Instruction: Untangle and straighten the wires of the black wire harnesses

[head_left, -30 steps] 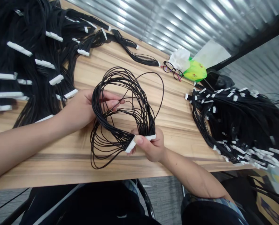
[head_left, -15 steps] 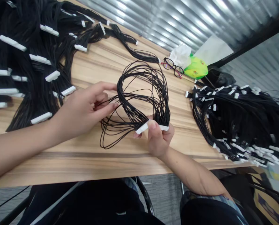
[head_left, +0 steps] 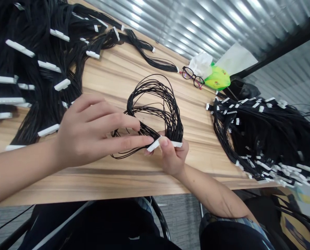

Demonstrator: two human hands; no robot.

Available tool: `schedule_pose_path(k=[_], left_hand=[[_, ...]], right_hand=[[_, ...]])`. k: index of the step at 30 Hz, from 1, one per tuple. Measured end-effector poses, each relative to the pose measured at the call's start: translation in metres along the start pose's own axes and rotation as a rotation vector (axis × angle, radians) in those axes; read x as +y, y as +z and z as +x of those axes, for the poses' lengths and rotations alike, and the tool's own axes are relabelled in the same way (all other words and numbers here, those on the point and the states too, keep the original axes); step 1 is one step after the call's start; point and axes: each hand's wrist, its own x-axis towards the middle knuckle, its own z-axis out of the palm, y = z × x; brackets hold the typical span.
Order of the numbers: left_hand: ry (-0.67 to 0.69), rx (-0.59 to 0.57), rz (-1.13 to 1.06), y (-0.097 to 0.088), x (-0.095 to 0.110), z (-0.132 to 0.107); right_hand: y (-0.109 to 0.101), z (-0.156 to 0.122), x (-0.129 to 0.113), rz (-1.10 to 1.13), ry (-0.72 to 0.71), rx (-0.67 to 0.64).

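A coiled black wire harness (head_left: pixel 155 104) hangs over the wooden table (head_left: pixel 105 76), its two white connectors (head_left: pixel 176 143) meeting at the bottom. My right hand (head_left: pixel 172 158) pinches both connectors between thumb and fingers. My left hand (head_left: pixel 92 130) reaches across in front of the coil with fingers stretched out, its fingertips touching the left connector and the lower strands. It grips nothing that I can see.
A big heap of black harnesses with white connectors (head_left: pixel 27 62) covers the left of the table, and another pile (head_left: pixel 264 135) lies at the right. Glasses (head_left: pixel 192 77), a green tissue pack (head_left: pixel 217 79) and a white sheet sit at the far edge. A chair is below.
The coil has tightened into a smaller loop. My left hand came out of the loop and moved right, its fingers now reaching the connector. My right hand stayed almost in place.
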Motion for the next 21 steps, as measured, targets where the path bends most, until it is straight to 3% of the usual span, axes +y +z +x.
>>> schedule_pose_path(k=[7, 16, 21], left_hand=[[-0.226, -0.192, -0.170, -0.003, 0.003, 0.011], [-0.212, -0.199, -0.247, 0.008, 0.009, 0.003], [-0.130, -0.168, -0.110, 0.006, 0.012, 0.000]], right_hand=[[0.001, 0.004, -0.004, 0.003, 0.002, 0.038], [-0.002, 0.009, -0.011, -0.104, -0.029, -0.106], [-0.001, 0.010, -0.012, -0.180, -0.014, -0.110]])
